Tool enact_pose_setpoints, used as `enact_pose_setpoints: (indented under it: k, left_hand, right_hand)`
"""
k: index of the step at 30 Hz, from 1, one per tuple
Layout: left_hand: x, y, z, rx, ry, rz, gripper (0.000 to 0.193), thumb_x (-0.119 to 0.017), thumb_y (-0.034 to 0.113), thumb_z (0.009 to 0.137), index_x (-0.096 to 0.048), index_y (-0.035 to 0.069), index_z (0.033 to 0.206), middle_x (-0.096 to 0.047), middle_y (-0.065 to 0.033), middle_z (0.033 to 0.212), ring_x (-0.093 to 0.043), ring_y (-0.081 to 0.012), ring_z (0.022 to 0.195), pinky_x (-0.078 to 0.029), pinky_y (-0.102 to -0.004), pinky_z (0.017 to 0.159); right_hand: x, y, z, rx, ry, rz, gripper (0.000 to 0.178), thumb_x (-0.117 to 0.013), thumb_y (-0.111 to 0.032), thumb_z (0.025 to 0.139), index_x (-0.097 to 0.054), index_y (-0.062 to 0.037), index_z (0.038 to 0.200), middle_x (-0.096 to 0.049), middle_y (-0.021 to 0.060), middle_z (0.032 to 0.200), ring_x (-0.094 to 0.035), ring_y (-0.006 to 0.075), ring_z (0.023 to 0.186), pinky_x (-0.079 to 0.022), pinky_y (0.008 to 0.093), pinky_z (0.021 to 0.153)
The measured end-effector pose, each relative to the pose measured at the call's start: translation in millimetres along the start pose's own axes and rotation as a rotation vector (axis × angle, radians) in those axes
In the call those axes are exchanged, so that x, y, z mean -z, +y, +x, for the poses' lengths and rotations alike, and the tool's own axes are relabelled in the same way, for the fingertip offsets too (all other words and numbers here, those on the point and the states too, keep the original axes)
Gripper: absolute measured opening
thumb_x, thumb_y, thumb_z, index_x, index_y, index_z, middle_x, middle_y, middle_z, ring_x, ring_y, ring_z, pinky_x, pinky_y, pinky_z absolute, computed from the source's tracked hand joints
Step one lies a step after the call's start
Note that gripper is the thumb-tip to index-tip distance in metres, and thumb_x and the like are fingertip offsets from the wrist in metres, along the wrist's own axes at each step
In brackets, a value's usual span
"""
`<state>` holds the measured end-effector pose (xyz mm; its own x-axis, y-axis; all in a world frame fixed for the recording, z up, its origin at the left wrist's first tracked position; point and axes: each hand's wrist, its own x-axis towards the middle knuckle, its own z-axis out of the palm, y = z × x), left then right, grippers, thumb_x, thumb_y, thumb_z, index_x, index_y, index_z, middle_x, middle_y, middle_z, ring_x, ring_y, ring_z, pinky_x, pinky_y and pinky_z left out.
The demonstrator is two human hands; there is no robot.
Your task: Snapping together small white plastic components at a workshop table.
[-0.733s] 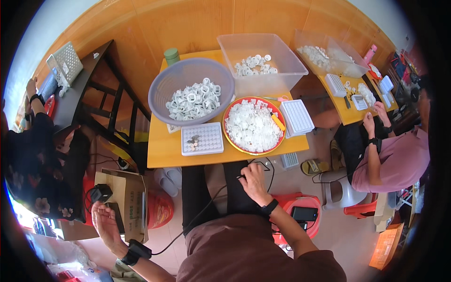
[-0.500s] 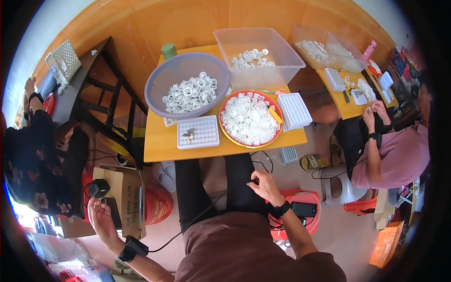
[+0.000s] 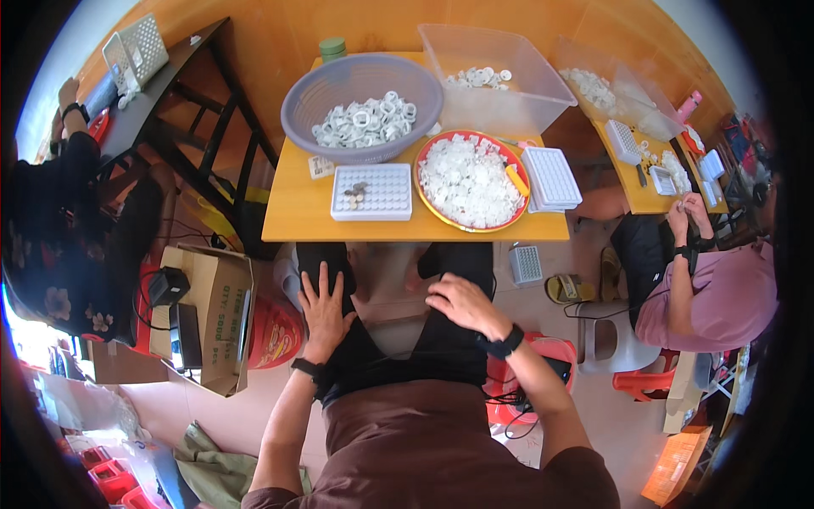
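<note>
My left hand (image 3: 326,316) lies over my left thigh with its fingers spread and nothing in it. Above my right thigh, my right hand (image 3: 465,304) is loosely stretched out, fingers slightly bent, and no object shows in it. Both hands are apart from the yellow table (image 3: 297,227) in front of me. On its near side sits a white tray (image 3: 392,204) of round pockets with a few small coin-like discs (image 3: 355,195) in it. Beside that, a red round plate (image 3: 422,197) bears a heap of small white plastic parts (image 3: 471,182) and a yellow-handled tool (image 3: 516,180).
A purple-grey basin (image 3: 292,110) of white ring-shaped parts and a clear bin (image 3: 543,102) stand behind. Stacked white trays (image 3: 553,180) are at the right. A cardboard box (image 3: 222,339) and red stool (image 3: 555,349) flank me. Two people sit at neighbouring tables.
My left hand has moved from beside the cardboard box onto my left thigh, fingers spread. My right hand has shifted slightly upward; the dark thing at its fingertips no longer shows. The view has tilted.
</note>
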<state>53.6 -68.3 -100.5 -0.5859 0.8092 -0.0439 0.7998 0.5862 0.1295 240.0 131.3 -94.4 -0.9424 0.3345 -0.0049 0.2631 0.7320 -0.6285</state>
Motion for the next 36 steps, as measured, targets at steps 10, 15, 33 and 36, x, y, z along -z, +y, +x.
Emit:
enact_pose_setpoints:
  k: [10, 15, 33, 36]
  left_hand:
    - [-47.3, 33.4, 63.2, -0.211, -0.224, -0.609, 0.051, -0.062, 0.020, 0.077, -0.046, -0.001, 0.120, -0.049, -0.0238, 0.115, -0.046, -0.0419, 0.108, -0.042, -0.0402, 0.090]
    - [-134.2, 67.2, 87.5, 0.011, -0.307, -0.697, 0.055, -0.061, 0.016, 0.074, -0.043, -0.002, 0.122, -0.048, -0.0279, 0.115, -0.044, -0.0413, 0.112, -0.037, -0.0407, 0.095]
    - [-239.5, 59.1, 67.3, 0.568, -0.186, -1.884, 0.043, -0.050, 0.012, 0.078, -0.041, -0.002, 0.117, -0.053, -0.0153, 0.104, -0.053, -0.0249, 0.092, -0.045, -0.0380, 0.077]
    - [-268.2, 21.8, 57.1, 0.415, -0.039, -1.536, 0.037, -0.051, 0.011, 0.078, -0.045, 0.001, 0.112, -0.054, -0.0134, 0.101, -0.054, -0.0240, 0.089, -0.046, -0.0363, 0.074]
  right_hand:
    - [2.4, 18.0, 18.7, -0.113, -0.261, -0.143, 0.028, -0.061, -0.026, 0.079, -0.063, -0.0051, 0.097, -0.059, 0.0155, 0.096, -0.056, 0.0332, 0.094, -0.045, 0.0405, 0.080]
    - [8.7, 25.5, 31.3, -0.133, -0.170, -0.107, 0.028, -0.060, -0.026, 0.080, -0.063, -0.0050, 0.098, -0.060, 0.0143, 0.091, -0.058, 0.0310, 0.089, -0.046, 0.0389, 0.076]
    - [-42.5, -5.2, 16.3, 0.023, -0.029, 0.141, 0.016, -0.062, -0.015, 0.076, -0.063, -0.0028, 0.088, -0.058, 0.0116, 0.084, -0.058, 0.0321, 0.082, -0.046, 0.0396, 0.074]
    - [-48.2, -12.4, 21.9, 0.142, -0.020, 0.095, 0.016, -0.061, -0.011, 0.077, -0.062, -0.0018, 0.089, -0.058, 0.0125, 0.083, -0.058, 0.0325, 0.078, -0.046, 0.0395, 0.069]
